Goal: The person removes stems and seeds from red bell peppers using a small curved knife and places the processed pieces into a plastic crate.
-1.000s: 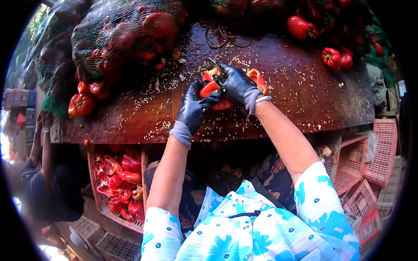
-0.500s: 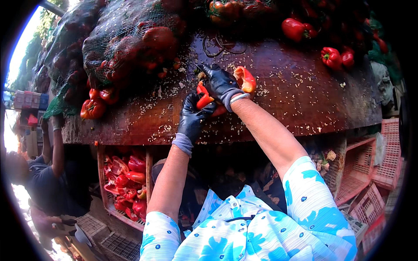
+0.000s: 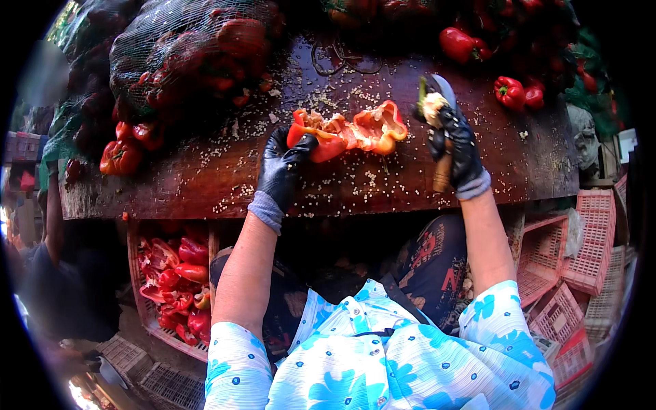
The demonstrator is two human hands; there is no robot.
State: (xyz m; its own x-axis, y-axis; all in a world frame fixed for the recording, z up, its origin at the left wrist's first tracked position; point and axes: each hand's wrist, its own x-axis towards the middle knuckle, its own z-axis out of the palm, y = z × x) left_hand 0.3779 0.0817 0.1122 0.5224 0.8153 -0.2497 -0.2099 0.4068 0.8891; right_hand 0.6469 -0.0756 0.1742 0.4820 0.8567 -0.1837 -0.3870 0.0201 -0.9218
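My left hand [image 3: 283, 164], in a black glove with a grey cuff, grips the left end of a red bell pepper [image 3: 328, 147]. The pepper is split wide apart, its pale inner ribs and seeds facing up. To the right of it, my right hand [image 3: 459, 147], gloved alike, is closed round the wooden handle of a knife [image 3: 443, 171], its blade pointing away from me. Against the blade and fingers sits a pale seedy pepper core [image 3: 434, 108] with a green stem.
Seeds litter the brown tabletop [image 3: 471, 181]. Net sacks of peppers [image 3: 184, 61] stand at the far left; loose red peppers [image 3: 509, 93] lie far right. Below the edge is a crate [image 3: 140, 290] of cut peppers. Plastic crates [image 3: 594, 232] stack at right. Another person [image 3: 58, 287] is at left.
My right hand has moved right, away from my left, with the knife and now a pepper core. The pepper lies spread apart at my left hand. The view has shifted slightly.
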